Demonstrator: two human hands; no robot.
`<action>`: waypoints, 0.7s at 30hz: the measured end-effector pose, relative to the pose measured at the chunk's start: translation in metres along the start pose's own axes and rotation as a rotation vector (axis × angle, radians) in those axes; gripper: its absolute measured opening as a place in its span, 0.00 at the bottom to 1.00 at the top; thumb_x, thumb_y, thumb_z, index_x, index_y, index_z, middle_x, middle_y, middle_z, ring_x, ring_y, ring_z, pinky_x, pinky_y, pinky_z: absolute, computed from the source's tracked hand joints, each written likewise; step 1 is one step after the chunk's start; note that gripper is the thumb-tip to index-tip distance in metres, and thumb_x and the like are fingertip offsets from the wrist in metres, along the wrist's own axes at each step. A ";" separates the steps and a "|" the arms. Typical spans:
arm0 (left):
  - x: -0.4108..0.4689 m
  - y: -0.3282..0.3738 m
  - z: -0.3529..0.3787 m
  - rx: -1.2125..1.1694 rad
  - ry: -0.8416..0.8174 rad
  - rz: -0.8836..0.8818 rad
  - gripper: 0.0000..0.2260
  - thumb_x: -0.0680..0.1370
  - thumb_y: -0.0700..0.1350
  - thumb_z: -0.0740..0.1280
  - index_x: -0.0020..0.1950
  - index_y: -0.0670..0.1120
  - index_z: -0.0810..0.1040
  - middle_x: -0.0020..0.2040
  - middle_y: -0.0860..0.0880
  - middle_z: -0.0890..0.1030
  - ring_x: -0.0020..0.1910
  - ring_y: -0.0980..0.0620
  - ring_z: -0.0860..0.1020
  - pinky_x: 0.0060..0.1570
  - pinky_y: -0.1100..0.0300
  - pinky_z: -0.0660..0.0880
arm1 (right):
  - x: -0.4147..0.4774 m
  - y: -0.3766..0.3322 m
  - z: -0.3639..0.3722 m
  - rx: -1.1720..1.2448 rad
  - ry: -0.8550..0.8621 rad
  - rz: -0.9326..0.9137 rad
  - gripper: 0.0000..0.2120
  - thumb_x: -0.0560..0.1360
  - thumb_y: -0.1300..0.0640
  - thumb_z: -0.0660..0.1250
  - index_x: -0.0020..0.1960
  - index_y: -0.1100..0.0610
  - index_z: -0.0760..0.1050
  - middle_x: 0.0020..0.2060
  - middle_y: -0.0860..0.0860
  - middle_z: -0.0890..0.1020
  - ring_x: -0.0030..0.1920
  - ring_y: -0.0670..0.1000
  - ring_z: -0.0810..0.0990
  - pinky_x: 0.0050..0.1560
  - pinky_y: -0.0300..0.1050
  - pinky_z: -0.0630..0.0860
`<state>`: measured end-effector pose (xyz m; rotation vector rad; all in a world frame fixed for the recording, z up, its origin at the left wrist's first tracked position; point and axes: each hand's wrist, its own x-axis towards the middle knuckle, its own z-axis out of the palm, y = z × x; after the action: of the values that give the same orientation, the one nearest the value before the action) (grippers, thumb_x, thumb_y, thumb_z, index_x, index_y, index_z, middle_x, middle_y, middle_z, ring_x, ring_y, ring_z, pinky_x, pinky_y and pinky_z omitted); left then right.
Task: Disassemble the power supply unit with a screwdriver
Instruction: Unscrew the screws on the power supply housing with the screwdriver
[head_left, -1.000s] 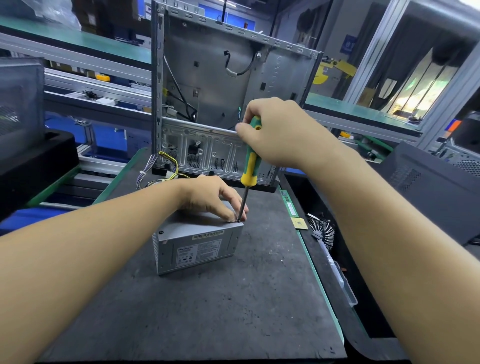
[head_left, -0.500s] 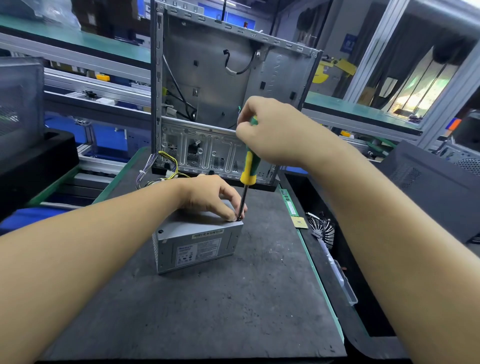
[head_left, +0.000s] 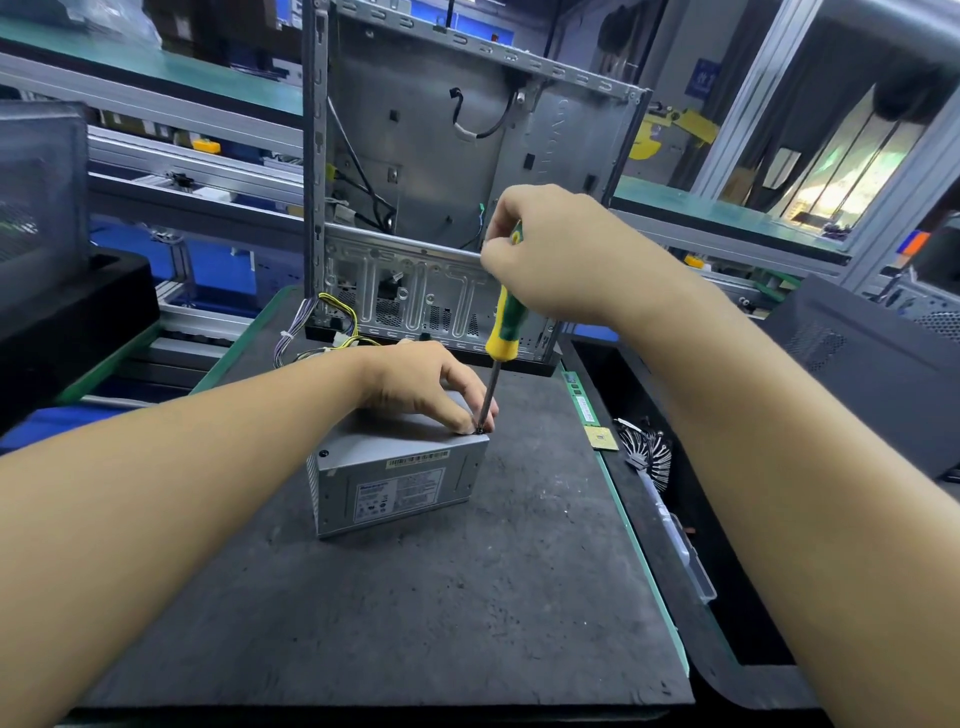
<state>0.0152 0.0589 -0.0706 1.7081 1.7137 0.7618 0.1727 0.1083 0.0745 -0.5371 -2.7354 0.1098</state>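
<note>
As the right hand (head_left: 550, 254) re-wraps its grip on the green-and-yellow plastic-handled screwdriver (head_left: 505, 327), the tip stays on the corner screw (head_left: 480, 430) of the grey metal box-shaped power supply unit (head_left: 395, 488), directly beneath the left hand (head_left: 421, 384). That hand's curled fingers pinch the shaft just above the screw, steadying it. The fresh grip suggests unscrewing is under way, casing still closed.

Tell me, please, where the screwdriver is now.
Head view, centre: the right hand holds the screwdriver, tip on the power supply unit's top right corner between the left hand's fingertips.
</note>
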 end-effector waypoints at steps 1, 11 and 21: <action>0.000 -0.001 0.000 0.002 0.005 -0.007 0.09 0.67 0.47 0.74 0.46 0.52 0.88 0.55 0.62 0.84 0.58 0.65 0.79 0.66 0.62 0.67 | 0.000 0.000 0.000 0.009 -0.007 0.008 0.06 0.78 0.52 0.58 0.49 0.51 0.72 0.41 0.48 0.77 0.40 0.49 0.74 0.35 0.43 0.67; 0.001 -0.003 -0.003 0.029 0.000 -0.011 0.06 0.72 0.43 0.77 0.48 0.51 0.87 0.55 0.62 0.84 0.57 0.68 0.78 0.63 0.65 0.65 | 0.000 0.002 0.002 -0.002 0.037 -0.057 0.06 0.79 0.54 0.59 0.48 0.49 0.75 0.44 0.46 0.77 0.42 0.51 0.75 0.45 0.44 0.71; -0.003 0.003 0.000 0.072 -0.008 0.002 0.11 0.63 0.62 0.75 0.44 0.64 0.86 0.56 0.67 0.82 0.59 0.66 0.78 0.69 0.58 0.66 | 0.002 0.008 0.006 0.027 0.065 -0.064 0.08 0.79 0.46 0.61 0.47 0.49 0.73 0.38 0.42 0.74 0.39 0.46 0.74 0.37 0.43 0.66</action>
<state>0.0171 0.0564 -0.0683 1.7587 1.7545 0.7008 0.1719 0.1159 0.0683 -0.4374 -2.6807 0.1110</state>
